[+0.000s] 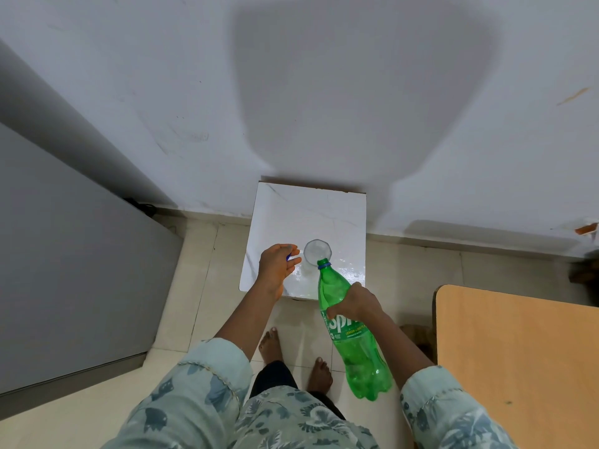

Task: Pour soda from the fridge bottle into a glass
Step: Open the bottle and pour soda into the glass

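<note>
Single head-worn view, wide-angle, looking steeply down and forward from standing height. Small white desk (285, 215) sits mid-frame at arm's reach against the wall (324, 92); floor (181, 286) and own feet below.

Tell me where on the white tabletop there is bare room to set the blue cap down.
The far half of the small white marble-look tabletop, between the clear glass and the wall, is bare. The right strip beside the glass looks wet. The near edge is crowded: left hand with the blue cap, green plastic soda bottle in the right hand.
</note>
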